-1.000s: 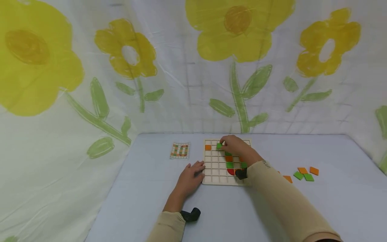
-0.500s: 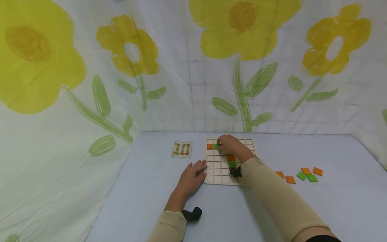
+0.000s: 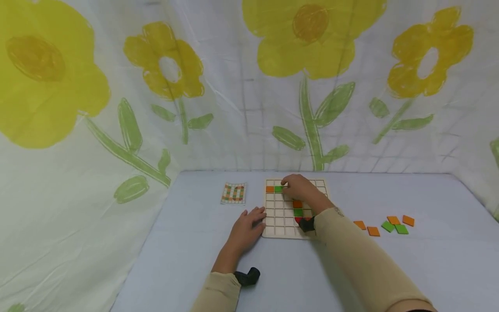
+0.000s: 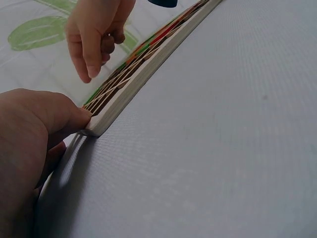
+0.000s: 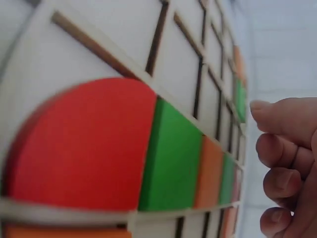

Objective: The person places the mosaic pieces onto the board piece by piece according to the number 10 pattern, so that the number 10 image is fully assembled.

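A wooden grid board (image 3: 273, 216) lies on the table. In its top row a green tile (image 3: 278, 189) sits next to an orange tile (image 3: 270, 189). My right hand (image 3: 288, 187) hovers just right of the green tile with loosely curled fingers (image 5: 280, 121) that hold nothing. Lower down the board holds a red quarter-round piece (image 5: 84, 144), a green tile (image 5: 171, 153) and an orange tile (image 5: 210, 171) in a column. My left hand (image 3: 255, 216) rests flat on the table, its thumb (image 4: 59, 116) against the board's left edge (image 4: 143, 74).
A small pattern card (image 3: 234, 193) lies left of the board. Several loose orange and green tiles (image 3: 387, 226) are scattered on the table to the right. A flowered cloth backdrop (image 3: 249, 86) closes off the far and left sides.
My right hand has slid the green tile left along the top row to the cell beside the orange tile, and its fingers have come off it. The left hand has stayed put.
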{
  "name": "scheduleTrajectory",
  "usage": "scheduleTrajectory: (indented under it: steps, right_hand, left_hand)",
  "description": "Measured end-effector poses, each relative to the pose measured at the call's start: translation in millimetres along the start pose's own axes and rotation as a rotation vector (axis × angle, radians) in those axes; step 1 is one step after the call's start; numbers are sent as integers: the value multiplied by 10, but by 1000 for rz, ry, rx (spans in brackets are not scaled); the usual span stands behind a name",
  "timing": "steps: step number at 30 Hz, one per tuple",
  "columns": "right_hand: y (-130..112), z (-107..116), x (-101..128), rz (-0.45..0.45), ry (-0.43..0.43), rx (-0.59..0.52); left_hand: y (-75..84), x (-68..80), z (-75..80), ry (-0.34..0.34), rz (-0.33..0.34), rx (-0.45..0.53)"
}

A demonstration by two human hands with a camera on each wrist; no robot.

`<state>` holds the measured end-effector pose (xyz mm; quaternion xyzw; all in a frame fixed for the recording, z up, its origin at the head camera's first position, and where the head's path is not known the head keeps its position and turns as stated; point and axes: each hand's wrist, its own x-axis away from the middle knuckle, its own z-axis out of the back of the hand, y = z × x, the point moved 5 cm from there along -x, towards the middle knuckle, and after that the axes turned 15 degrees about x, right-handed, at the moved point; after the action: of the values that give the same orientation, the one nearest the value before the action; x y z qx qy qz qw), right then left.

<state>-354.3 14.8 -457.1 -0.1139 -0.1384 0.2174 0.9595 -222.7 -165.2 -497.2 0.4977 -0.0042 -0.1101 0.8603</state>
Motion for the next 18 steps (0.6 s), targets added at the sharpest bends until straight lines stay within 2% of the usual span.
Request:
scheduleTrajectory:
  steps: [6, 10, 18]
  right_hand:
    - [135, 90, 366, 7, 92, -117]
    - [338, 78, 673, -21, 131, -144]
    - [977, 55, 1270, -197, 102, -149]
  left_hand:
    - [-5, -4, 1, 1, -11, -7]
    - [-21, -4, -1, 0, -13, -15]
    - [-38, -21, -17, 9, 4, -27]
